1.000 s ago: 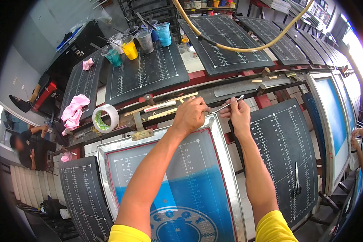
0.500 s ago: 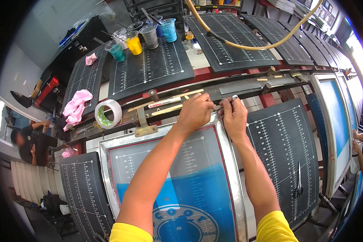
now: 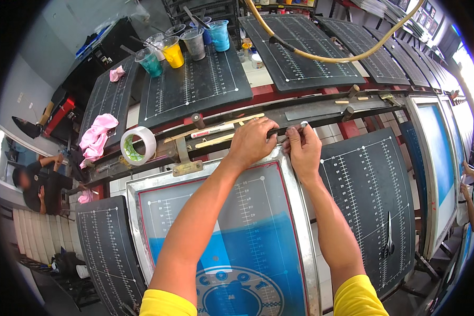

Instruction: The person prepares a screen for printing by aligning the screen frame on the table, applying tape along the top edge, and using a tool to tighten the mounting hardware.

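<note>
A screen-printing frame with a silver metal rim [image 3: 309,253] and a blue-coated mesh [image 3: 279,239] lies in front of me over a black board. My left hand [image 3: 252,140] is at its far right corner, fingers curled beside the dark rail [image 3: 279,120]. Just to the right, my right hand [image 3: 304,150] is closed at the same corner, thumb against the bent fingers. Whatever the fingers grip there is hidden. A metal hinge clamp [image 3: 187,168] sits on the frame's far edge, left of my hands. Beyond it on the rail lie a white marker [image 3: 211,131] and a wooden stick [image 3: 214,141].
A clear tape roll [image 3: 148,141] and a pink cloth [image 3: 98,136] lie to the left. Plastic cups of paint, one yellow [image 3: 173,55], stand on a far board. Scissors [image 3: 389,245] rest on the right board. A yellowish hose [image 3: 329,59] hangs overhead. Other people are at both sides.
My left hand has turned slightly, and its thumb and forefinger have drawn a little away from my right hand. The right hand stays at the corner. The view has shifted slightly.
</note>
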The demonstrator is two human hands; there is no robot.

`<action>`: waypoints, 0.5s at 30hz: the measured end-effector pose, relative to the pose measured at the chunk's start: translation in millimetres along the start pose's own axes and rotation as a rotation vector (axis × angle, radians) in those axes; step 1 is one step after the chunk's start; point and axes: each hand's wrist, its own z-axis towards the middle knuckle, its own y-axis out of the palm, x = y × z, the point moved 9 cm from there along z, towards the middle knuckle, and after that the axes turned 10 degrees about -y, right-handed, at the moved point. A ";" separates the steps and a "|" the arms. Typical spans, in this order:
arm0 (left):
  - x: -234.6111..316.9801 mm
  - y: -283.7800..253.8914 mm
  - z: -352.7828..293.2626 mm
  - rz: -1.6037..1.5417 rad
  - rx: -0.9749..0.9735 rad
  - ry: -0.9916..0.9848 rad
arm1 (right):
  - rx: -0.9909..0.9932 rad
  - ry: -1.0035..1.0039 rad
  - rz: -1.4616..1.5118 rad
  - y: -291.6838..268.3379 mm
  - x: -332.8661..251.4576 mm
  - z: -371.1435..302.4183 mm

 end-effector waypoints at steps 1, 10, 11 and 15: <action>-1.6 0.1 0.7 -0.002 -0.001 -0.010 | -0.013 -0.021 -0.017 1.8 -0.8 0.3; -8.5 -0.1 2.3 -0.053 -0.014 -0.058 | -0.002 0.043 0.057 1.4 8.4 2.6; -8.0 0.3 2.3 -0.043 -0.017 -0.060 | 0.012 0.068 0.070 -1.3 9.8 3.6; -11.1 3.2 3.3 -0.038 -0.032 -0.080 | -0.046 -0.019 0.008 7.7 1.4 1.2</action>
